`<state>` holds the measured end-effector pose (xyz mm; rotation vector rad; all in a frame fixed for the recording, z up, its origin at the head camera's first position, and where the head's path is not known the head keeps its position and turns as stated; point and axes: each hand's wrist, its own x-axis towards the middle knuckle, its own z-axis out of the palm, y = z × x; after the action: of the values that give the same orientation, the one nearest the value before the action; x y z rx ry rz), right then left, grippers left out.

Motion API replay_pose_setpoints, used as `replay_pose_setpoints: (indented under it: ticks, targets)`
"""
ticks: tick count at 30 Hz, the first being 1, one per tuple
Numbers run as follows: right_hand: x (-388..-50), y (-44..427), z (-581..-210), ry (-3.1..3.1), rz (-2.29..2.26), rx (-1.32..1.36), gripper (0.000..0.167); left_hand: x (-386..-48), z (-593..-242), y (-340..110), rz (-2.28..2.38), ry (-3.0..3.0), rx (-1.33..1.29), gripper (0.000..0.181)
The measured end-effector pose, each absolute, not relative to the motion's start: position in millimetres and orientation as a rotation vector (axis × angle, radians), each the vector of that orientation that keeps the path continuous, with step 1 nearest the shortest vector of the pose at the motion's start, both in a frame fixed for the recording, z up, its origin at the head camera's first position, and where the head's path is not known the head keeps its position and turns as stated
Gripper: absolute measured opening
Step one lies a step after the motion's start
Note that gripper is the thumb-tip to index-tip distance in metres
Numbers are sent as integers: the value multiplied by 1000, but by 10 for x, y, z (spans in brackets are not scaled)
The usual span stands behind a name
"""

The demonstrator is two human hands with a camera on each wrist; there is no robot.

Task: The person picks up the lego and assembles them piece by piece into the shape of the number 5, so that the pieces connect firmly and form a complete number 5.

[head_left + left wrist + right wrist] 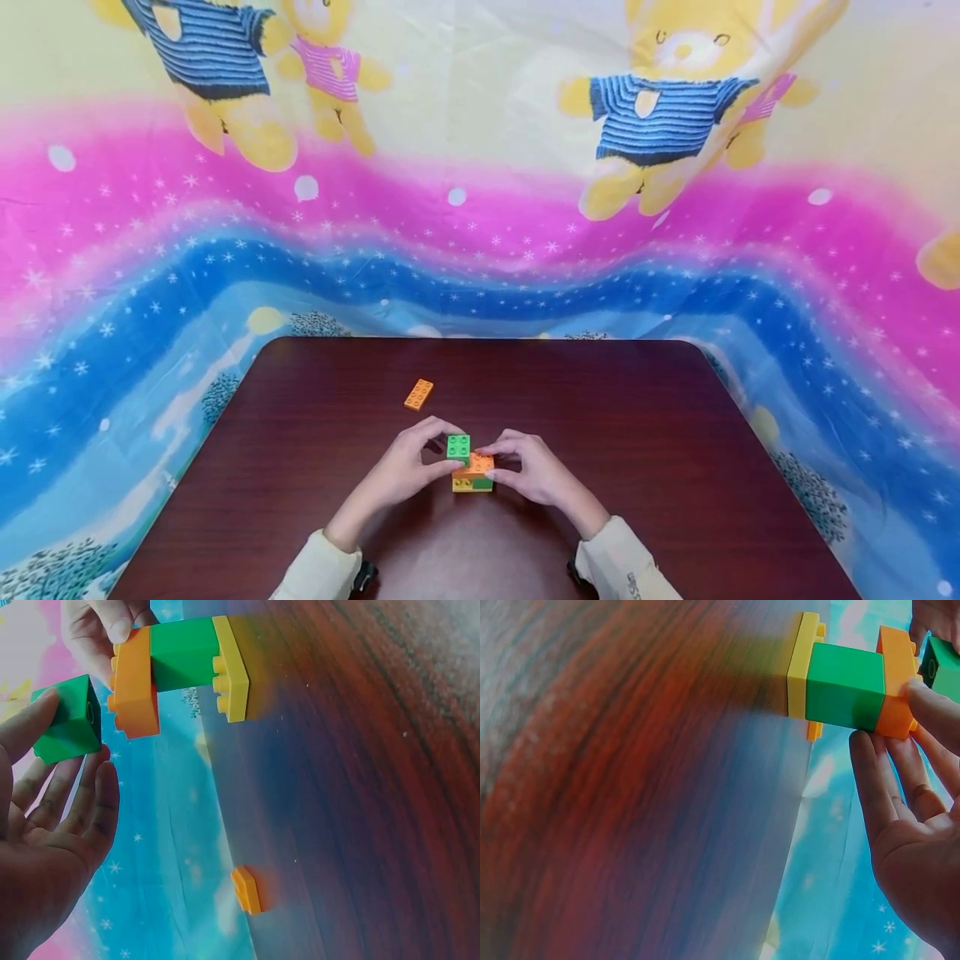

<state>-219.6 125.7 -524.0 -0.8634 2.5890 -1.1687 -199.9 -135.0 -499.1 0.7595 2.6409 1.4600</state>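
Observation:
My left hand (405,462) pinches a green building brick (458,447) between thumb and fingers. Below it stands a small stack: a yellow plate (234,671) on the table, a second green brick (184,654) on top of that, and an orange plate (135,684) above. A gap shows between the held brick and the orange plate's studs in the left wrist view. With thumb and fingertips, my right hand (534,468) holds the orange plate at its right end. Some of the left fingers are hidden behind the held brick.
A loose orange plate (418,394) lies on the dark brown table (600,400), beyond the left hand. Behind the table's far edge hangs a cloth (480,250) printed with bears.

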Motion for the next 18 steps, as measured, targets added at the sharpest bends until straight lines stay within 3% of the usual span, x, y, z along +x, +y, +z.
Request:
replay_pose_setpoints:
  ticks: [18]
  targets:
    - [-2205,1267,-5244,2589,-1167,-897,35,-2009,-5070,-1297,1409,2657,752,34]
